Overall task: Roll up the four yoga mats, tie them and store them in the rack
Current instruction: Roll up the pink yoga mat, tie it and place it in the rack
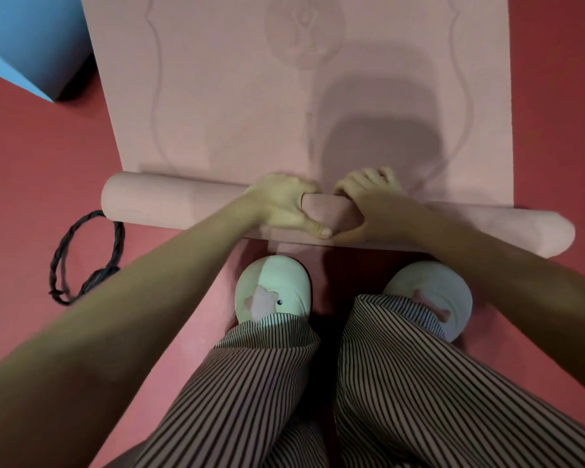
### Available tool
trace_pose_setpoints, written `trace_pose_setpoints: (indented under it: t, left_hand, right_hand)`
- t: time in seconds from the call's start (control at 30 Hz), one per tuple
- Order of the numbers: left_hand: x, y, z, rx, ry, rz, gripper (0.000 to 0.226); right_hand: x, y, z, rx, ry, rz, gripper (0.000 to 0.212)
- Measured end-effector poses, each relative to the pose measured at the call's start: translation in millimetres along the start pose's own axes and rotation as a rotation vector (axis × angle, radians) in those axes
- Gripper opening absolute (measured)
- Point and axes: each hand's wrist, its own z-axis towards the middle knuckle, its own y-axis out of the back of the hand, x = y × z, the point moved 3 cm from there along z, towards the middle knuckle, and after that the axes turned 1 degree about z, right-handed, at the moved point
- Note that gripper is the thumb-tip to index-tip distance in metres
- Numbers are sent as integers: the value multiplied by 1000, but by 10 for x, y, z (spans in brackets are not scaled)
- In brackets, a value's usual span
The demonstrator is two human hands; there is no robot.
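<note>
A pink yoga mat (250, 96) lies flat on the red floor and stretches away from me. Its near end is wound into a roll (169, 204) that runs left to right in front of my feet. My left hand (281, 206) grips the roll at its middle, fingers over the top and thumb on the near side. Right beside it, my right hand (368, 204) grips the roll the same way. A dark braided cord (88, 258) lies looped on the floor by the roll's left end.
A blue block (27, 42) stands at the far left beside the mat. My feet in pale slippers (272, 288) are planted just behind the roll, on the red floor (31, 163). Striped trouser legs fill the bottom of the view.
</note>
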Motion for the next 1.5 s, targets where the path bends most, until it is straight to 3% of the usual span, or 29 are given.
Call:
trace_pose_setpoints:
  t: [0.07,0.13,0.2,0.3,0.4,0.57,0.7,0.8,0.93,1.07,1.2,1.37,1.5]
  left_hand:
    - [54,29,46,17,24,-86,86]
    - [100,-11,34,-43,43,-160,80]
    - [95,-54,-1,-97,47,-144,73]
    - [73,-41,-37,-280,-51,-65,69]
    - [48,-52,-92,-476,-183,3,75]
    - [-97,-216,-179,-602,-125,234,99]
    - [-93,-59,-115,-564,-44,193,90]
    - [-101,67,-56,-406,32,145,93]
    - [-51,188,65,-281,86,55,85]
    - [-3,235,150,-205,102,-18,71]
    - [3,295,195,-171,103,-50,69]
    - [-2,298,137,-134,69,24,93]
    - [41,256,43,-142,-20,216,115]
  right_hand:
    - [59,-65,-61,-48,31,-88,91]
    - [88,-163,-96,-47,38,-152,101]
    - [85,-187,-93,-51,44,-149,95]
    - [60,-107,-40,-25,45,-48,78]
    - [-34,-31,66,69,22,86,76]
    - [-141,51,252,255,-82,245,76]
    - [-170,60,267,270,-133,267,78]
    - [-201,154,272,267,-148,259,80]
    - [-201,185,162,64,-96,232,82]
    - [-131,76,17,-117,-47,-65,102]
    - [-183,158,134,35,-136,-43,95]
    - [-212,174,187,86,-156,52,86]
    - [-248,254,231,130,-180,114,83]
